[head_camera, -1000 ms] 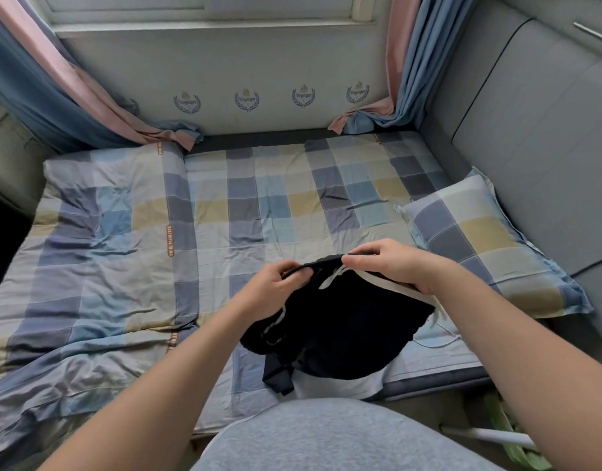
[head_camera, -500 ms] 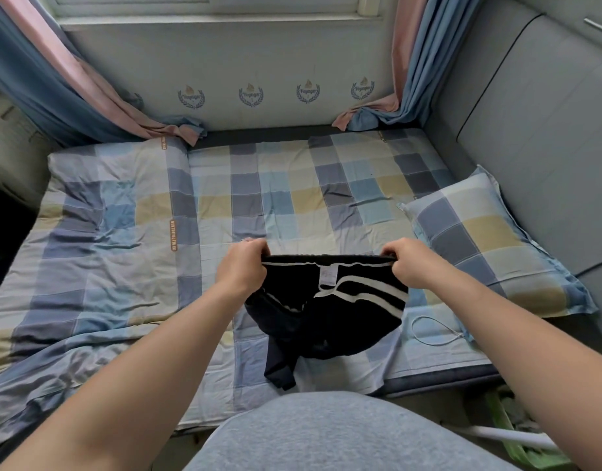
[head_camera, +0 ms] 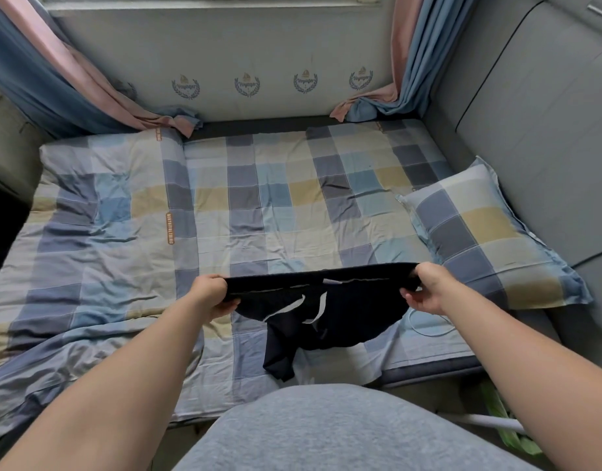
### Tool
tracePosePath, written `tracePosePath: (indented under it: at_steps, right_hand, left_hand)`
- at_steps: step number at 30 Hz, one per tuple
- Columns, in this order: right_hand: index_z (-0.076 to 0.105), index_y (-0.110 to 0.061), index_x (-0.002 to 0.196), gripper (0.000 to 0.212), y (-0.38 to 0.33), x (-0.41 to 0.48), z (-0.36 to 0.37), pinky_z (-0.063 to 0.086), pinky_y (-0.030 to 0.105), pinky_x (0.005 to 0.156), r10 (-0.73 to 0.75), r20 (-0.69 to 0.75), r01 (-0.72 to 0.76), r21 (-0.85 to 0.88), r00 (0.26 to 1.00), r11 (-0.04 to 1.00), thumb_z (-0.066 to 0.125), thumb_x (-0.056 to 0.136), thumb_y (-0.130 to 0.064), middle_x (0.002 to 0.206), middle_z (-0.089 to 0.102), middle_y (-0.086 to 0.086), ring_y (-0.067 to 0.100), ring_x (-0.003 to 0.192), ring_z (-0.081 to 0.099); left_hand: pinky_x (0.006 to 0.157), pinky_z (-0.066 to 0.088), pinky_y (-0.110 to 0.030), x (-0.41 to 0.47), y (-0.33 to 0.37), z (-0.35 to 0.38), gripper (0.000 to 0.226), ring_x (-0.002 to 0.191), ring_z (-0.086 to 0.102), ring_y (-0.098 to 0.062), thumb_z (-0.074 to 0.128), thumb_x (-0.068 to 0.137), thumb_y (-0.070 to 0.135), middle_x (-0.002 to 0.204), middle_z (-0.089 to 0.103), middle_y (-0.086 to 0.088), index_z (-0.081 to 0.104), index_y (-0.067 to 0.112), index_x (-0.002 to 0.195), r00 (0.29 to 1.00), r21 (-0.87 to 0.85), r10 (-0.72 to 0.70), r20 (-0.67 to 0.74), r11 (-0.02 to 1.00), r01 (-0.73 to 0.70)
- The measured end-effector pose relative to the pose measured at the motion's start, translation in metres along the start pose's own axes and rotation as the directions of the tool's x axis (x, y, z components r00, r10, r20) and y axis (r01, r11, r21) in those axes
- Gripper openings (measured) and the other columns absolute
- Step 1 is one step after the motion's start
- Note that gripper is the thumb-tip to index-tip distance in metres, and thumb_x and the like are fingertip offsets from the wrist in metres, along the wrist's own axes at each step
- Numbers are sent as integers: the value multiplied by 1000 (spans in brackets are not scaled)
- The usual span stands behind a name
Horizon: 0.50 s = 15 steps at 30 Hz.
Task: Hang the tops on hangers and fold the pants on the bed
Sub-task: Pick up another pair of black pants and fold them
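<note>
Pants (head_camera: pixel 326 321) got pulled wider; my left hand (head_camera: pixel 211 295) & right hand (head_camera: pixel 425 291) pinch the top. Bunched legs (head_camera: pixel 279 355) may fold crooked.

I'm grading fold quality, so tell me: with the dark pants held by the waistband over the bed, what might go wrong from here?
1. The dark pants hang bunched below the left hand and right hand, one leg dangling lower; laid down so, they would likely crease.
2. The white drawstrings dangle loose and may get folded inside.
3. A thin white cord on the bed could be trapped underneath.
</note>
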State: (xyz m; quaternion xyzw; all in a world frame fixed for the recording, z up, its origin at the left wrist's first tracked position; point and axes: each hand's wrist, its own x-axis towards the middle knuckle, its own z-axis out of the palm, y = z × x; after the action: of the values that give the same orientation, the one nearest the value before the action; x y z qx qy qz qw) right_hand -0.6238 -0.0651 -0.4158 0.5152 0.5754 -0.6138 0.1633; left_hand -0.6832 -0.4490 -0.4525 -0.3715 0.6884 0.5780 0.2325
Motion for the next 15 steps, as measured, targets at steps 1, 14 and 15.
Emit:
tracePosePath:
  at_steps: [1,14,15]
  right_hand:
    - [49,-11,90,7,0,0,-1,42,17,36,59,62,-60,20,996,998,44,95,-10,79,47,7,16,58,46]
    - [53,9,129,46,-15,-6,-2,61,41,84,-255,382,177,228,888,957,51,85,21,119,65,22,28,97,72]
    - [55,10,126,41,-16,-5,1,62,36,79,-309,319,276,147,896,950,51,87,22,114,66,23,26,90,74]
  left_hand:
    - [43,55,-28,0,-1,-2,23,67,58,-27,35,99,0,94,54,-17,55,9,90,998,-51,-57,39,997,59]
    - [82,60,-28,2,17,-8,27,102,64,-25,53,88,-16,118,57,-18,57,-1,111,930,-397,111,350,917,40]
    - [80,61,-29,4,17,-4,31,96,66,-24,55,85,-19,112,63,-16,60,-2,111,945,-259,193,265,958,-124]
